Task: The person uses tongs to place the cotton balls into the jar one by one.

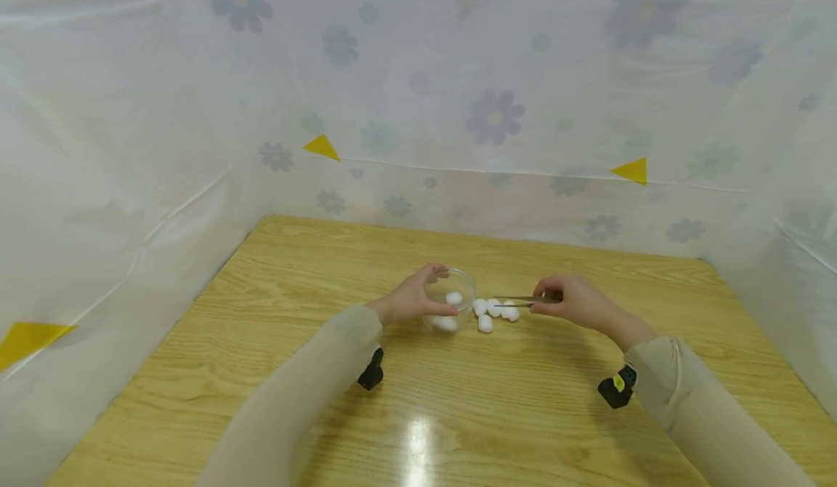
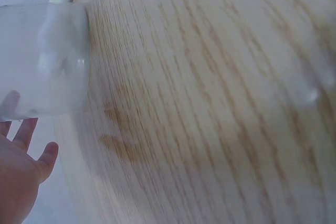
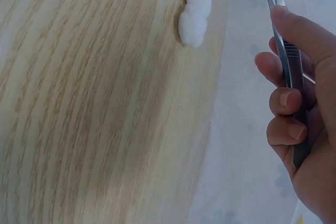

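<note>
In the head view my left hand [image 1: 412,298] holds a clear round plastic tub [image 1: 472,285] from its left side, thumb in front and fingers toward the back. A few white cotton balls [image 1: 446,323] show through its wall. To the right of the tub, several more cotton balls [image 1: 485,323] lie in a cluster on the table. My right hand [image 1: 580,305] grips metal tweezers [image 1: 519,298], pointed left above that cluster. The right wrist view shows the tweezers [image 3: 294,66] lying along the palm, thumb pressed near the front, the tips slightly apart.
Both hands work over a wood-grain table [image 1: 418,385]. A flower-printed sheet [image 1: 418,109] rises behind it, with pale sheeting at both sides. Yellow triangles [image 1: 322,147] mark the sheet. Black wrist cameras [image 1: 371,369] hang below each sleeve.
</note>
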The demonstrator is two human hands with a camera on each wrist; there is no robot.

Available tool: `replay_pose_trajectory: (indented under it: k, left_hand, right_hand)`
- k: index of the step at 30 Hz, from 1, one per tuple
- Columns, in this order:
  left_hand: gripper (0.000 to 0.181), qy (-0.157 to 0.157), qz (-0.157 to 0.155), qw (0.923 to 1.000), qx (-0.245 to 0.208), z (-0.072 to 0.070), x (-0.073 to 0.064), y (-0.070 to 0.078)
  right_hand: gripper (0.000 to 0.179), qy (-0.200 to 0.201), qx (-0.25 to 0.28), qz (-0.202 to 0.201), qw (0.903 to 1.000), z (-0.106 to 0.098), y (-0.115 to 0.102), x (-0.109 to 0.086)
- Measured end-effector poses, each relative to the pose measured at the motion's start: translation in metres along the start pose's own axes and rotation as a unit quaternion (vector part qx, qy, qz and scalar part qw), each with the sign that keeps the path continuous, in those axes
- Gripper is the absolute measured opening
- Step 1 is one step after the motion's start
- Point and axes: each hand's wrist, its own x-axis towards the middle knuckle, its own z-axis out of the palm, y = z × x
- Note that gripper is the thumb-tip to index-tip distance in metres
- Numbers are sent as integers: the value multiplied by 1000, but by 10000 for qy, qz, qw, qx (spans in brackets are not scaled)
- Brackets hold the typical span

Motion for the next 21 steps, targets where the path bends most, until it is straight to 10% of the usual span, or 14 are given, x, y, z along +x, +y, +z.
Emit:
replay_pose_trajectory:
  k: [21]
  left_hand:
    - [86,-20,58,10000,-44,0,1,-2]
  right_hand:
    - [16,-382,37,199,9991,21,5,-1]
